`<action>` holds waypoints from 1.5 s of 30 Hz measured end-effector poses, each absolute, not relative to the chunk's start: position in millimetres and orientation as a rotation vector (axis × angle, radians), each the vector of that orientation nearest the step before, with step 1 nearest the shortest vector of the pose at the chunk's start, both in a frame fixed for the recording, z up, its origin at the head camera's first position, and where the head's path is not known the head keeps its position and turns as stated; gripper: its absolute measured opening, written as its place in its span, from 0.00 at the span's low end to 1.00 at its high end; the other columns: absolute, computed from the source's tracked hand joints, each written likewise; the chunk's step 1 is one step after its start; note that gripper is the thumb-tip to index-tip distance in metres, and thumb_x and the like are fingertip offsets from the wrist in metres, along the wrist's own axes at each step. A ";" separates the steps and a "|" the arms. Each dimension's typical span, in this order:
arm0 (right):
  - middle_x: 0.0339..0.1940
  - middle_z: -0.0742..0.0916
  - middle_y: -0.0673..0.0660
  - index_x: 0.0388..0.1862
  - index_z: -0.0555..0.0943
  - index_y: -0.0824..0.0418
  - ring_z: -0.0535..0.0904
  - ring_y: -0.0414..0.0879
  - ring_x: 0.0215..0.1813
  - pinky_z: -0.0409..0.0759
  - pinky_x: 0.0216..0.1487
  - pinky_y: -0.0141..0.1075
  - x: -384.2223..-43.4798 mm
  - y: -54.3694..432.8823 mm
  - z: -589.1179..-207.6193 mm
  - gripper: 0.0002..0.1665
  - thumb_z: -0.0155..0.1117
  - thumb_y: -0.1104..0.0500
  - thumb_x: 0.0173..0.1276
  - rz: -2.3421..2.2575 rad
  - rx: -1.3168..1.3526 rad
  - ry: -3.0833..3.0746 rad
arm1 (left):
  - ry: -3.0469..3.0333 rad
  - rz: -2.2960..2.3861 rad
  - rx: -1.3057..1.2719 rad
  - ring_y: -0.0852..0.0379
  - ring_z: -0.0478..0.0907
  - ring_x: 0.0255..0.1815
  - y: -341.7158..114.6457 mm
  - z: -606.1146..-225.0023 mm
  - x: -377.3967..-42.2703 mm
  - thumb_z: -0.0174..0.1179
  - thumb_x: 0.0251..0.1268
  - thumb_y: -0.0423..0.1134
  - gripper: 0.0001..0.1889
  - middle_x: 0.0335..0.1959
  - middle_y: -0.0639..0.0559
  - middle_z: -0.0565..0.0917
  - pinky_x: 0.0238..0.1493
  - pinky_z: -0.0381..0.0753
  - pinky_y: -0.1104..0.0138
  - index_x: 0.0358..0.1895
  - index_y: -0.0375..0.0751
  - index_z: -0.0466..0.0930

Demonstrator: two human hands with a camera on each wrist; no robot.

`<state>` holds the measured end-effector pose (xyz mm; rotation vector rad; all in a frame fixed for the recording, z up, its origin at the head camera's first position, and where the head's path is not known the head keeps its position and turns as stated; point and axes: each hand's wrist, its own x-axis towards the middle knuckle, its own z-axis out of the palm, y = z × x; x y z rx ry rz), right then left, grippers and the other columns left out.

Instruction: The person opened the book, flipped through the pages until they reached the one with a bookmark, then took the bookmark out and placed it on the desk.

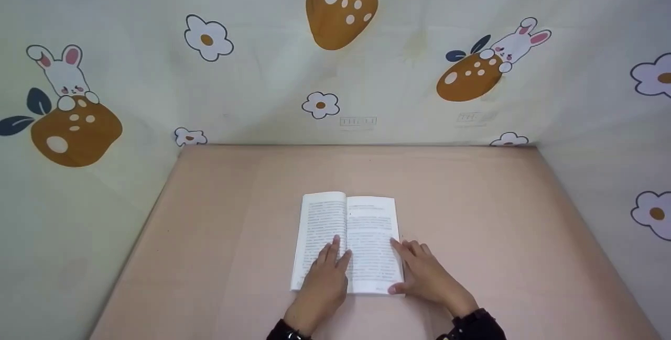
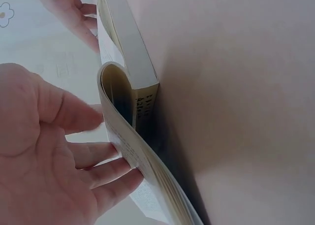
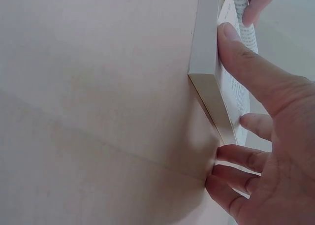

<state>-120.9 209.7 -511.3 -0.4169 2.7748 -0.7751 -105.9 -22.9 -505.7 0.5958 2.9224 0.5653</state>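
An open book [image 1: 369, 240] with printed text lies on the table, its thicker stack of pages under the right side. My left hand [image 1: 324, 283] rests on the left page near the fold, fingers extended. In the left wrist view, those fingers [image 2: 103, 175] press on pages that arch up beside the spine. At the book's right edge is my right hand [image 1: 429, 276]. Its thumb [image 3: 241, 52] touches the lower corner of the right page and the index finger touches the page farther up. The other fingers lie beside the book, their tips at the tabletop.
A pinkish-beige covered table [image 1: 236, 214] surrounds the book. Behind it and at both sides hangs a pale cloth [image 1: 262, 83] printed with rabbits, fruit and flowers. Dark sleeves [image 1: 474, 325] show at the wrists.
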 end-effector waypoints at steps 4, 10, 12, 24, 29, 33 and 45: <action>0.64 0.69 0.67 0.71 0.59 0.61 0.63 0.57 0.61 0.68 0.61 0.53 -121.1 210.7 -509.7 0.60 0.74 0.42 0.41 -0.783 -0.425 2.762 | 2.939 0.517 0.614 0.38 0.58 0.70 -22.1 -507.1 -105.5 0.51 0.66 0.54 0.28 0.70 0.33 0.58 0.63 0.67 0.49 0.63 0.38 0.70; 0.63 0.70 0.67 0.71 0.60 0.61 0.64 0.58 0.61 0.69 0.61 0.53 -121.0 210.4 -510.1 0.58 0.75 0.44 0.43 -0.766 -0.442 2.771 | 2.994 0.450 0.674 0.35 0.60 0.67 -22.3 -508.4 -102.0 0.61 0.52 0.59 0.34 0.68 0.30 0.59 0.60 0.71 0.49 0.61 0.44 0.73; 0.63 0.70 0.67 0.71 0.60 0.60 0.64 0.58 0.61 0.69 0.61 0.53 -121.1 210.4 -510.5 0.58 0.75 0.45 0.43 -0.768 -0.440 2.773 | 3.012 0.437 0.682 0.35 0.62 0.67 -21.9 -508.8 -101.6 0.63 0.49 0.60 0.35 0.68 0.29 0.60 0.59 0.72 0.49 0.60 0.46 0.74; 0.65 0.68 0.69 0.70 0.62 0.59 0.63 0.59 0.61 0.68 0.61 0.54 -120.5 211.7 -512.6 0.55 0.75 0.47 0.43 -0.795 -0.454 2.758 | 3.019 0.384 0.649 0.35 0.63 0.65 -16.5 -508.7 -103.0 0.69 0.40 0.58 0.36 0.67 0.29 0.61 0.57 0.71 0.47 0.58 0.51 0.75; 0.64 0.69 0.69 0.70 0.61 0.61 0.64 0.59 0.60 0.68 0.60 0.55 -119.7 211.0 -512.9 0.57 0.74 0.44 0.42 -0.790 -0.453 2.774 | 2.990 0.343 0.617 0.34 0.63 0.65 -13.0 -508.2 -105.7 0.69 0.38 0.60 0.38 0.67 0.29 0.60 0.57 0.71 0.47 0.59 0.51 0.75; 0.62 0.70 0.66 0.71 0.57 0.64 0.65 0.54 0.57 0.70 0.58 0.51 -120.0 209.7 -512.8 0.63 0.73 0.39 0.40 -0.761 -0.426 2.788 | 2.951 0.308 0.581 0.33 0.61 0.66 -9.7 -508.8 -108.8 0.69 0.36 0.62 0.40 0.68 0.29 0.58 0.58 0.70 0.46 0.59 0.52 0.73; 0.57 0.74 0.68 0.70 0.53 0.75 0.69 0.55 0.52 0.72 0.53 0.48 -120.7 202.3 -518.0 0.71 0.72 0.34 0.38 -0.666 -0.375 2.907 | 3.058 0.221 0.635 0.31 0.66 0.62 -5.1 -511.2 -106.0 0.65 0.38 0.66 0.39 0.64 0.26 0.64 0.52 0.74 0.47 0.55 0.48 0.72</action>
